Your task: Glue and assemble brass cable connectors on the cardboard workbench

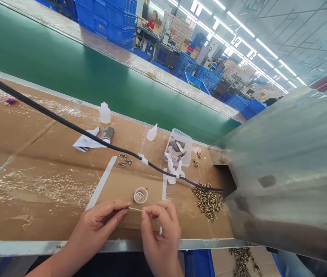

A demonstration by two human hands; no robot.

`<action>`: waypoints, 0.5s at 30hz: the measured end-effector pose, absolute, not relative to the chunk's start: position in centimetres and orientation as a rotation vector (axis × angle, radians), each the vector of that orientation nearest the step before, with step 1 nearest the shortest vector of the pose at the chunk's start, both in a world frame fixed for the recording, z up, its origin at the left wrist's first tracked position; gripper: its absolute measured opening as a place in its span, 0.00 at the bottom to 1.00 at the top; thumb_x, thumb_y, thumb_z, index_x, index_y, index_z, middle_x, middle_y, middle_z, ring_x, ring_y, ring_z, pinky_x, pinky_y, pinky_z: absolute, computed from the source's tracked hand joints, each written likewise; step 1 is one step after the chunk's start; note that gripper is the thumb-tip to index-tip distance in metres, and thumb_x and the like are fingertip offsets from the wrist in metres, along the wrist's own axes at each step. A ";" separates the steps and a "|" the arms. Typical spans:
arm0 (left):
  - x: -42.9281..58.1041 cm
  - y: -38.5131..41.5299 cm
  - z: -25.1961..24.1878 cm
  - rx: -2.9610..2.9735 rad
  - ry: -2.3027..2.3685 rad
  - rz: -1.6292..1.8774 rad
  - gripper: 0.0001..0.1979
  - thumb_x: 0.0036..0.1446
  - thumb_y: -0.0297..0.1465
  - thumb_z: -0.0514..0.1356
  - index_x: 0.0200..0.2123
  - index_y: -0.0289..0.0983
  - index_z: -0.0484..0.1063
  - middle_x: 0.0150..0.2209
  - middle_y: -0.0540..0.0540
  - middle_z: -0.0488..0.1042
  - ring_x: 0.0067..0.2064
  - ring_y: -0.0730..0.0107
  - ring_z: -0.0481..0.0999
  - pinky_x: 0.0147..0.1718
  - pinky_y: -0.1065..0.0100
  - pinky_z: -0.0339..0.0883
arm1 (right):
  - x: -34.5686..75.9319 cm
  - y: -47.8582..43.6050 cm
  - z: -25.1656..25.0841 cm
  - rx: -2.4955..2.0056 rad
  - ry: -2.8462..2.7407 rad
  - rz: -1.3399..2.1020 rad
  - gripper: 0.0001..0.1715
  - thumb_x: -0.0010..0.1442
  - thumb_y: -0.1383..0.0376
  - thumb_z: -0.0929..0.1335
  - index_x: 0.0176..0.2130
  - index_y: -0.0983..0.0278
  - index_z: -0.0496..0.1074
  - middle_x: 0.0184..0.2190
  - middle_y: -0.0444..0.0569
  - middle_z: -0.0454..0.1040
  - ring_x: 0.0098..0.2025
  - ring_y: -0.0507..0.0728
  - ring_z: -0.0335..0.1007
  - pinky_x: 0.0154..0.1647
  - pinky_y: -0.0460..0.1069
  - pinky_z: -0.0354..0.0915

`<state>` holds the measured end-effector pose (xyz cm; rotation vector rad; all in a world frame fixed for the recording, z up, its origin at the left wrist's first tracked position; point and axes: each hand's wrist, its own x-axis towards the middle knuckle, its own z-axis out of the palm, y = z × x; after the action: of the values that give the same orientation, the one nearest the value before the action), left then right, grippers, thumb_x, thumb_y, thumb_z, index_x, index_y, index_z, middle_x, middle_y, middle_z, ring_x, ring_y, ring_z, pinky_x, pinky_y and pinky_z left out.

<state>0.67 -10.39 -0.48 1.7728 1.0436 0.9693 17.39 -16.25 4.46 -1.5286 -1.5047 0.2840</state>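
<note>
Pinching a thin pale wooden stick (134,209) with a dark tip between both bare hands, down at the bottom centre of the frame. The left hand (94,231) comes in from the lower left, its fingers (114,212) closed around the end by the dark tip. The right hand (160,234) has its thumb and fingers (154,211) closed on the other end, so both are gripping.

The stick sits just below a small round clear plastic dish (140,196), over a tan cardboard sheet (117,188) taped with white strips onto a brown cardboard-covered table (27,184). Just right of the sheet is a heap of tiny gold-and-dark metal parts (208,202), and a few small blue-and-gold pieces (124,159) lie just above its left corner.

Further up, mid-frame, there's a clear plastic box (177,148) of camo-print scraps, two white plastic squeeze bottles (104,113) and a folded white paper (89,140). A black cable (65,119) with white clips (173,167) crosses from the upper left toward a dull metal hood (284,169) on the right.

Past that, a green conveyor belt (65,65) and blue plastic crates (105,21) fill the top, with a co-worker in a red top (151,21) far off at upper centre.
</note>
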 end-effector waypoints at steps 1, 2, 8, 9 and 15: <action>0.7 -10.4 -0.6 1.768 1.048 0.968 0.08 0.57 0.35 0.61 0.40 0.46 0.79 0.36 0.54 0.81 0.37 0.73 0.81 0.38 0.80 0.73 | 17.3 -16.4 4.5 -1.515 -1.531 0.268 0.06 0.61 0.71 0.65 0.37 0.61 0.71 0.33 0.47 0.70 0.37 0.54 0.67 0.37 0.49 0.64; 0.7 -10.4 -0.6 1.763 1.053 0.969 0.08 0.57 0.35 0.61 0.40 0.46 0.78 0.36 0.54 0.81 0.37 0.72 0.81 0.38 0.79 0.73 | 17.2 -16.5 4.6 -1.499 -1.559 0.251 0.07 0.61 0.72 0.65 0.37 0.61 0.71 0.34 0.47 0.70 0.37 0.55 0.67 0.37 0.50 0.63; 0.6 -10.4 -0.7 1.748 1.079 0.980 0.08 0.57 0.36 0.62 0.39 0.44 0.79 0.36 0.52 0.81 0.36 0.70 0.81 0.38 0.77 0.75 | 17.1 -16.8 4.6 -1.437 -1.639 0.174 0.09 0.58 0.74 0.66 0.37 0.61 0.70 0.32 0.46 0.70 0.35 0.55 0.66 0.42 0.54 0.61; 0.6 -10.4 -0.7 1.748 1.082 0.981 0.09 0.57 0.37 0.62 0.39 0.43 0.79 0.36 0.51 0.82 0.36 0.69 0.81 0.37 0.76 0.75 | 17.2 -16.8 4.6 -1.444 -1.632 0.168 0.09 0.58 0.74 0.66 0.37 0.61 0.70 0.32 0.46 0.70 0.35 0.55 0.66 0.42 0.53 0.61; 0.6 -10.5 -1.0 1.736 1.082 0.982 0.08 0.56 0.36 0.62 0.39 0.45 0.79 0.36 0.53 0.82 0.35 0.70 0.82 0.37 0.78 0.75 | 17.5 -16.6 4.4 -1.539 -1.552 0.173 0.06 0.60 0.72 0.65 0.36 0.61 0.70 0.33 0.47 0.69 0.36 0.55 0.67 0.38 0.50 0.63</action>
<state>0.60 -10.52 -0.95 1.7357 1.0819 0.9816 17.54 -16.62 4.38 -1.5386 -1.5521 0.1729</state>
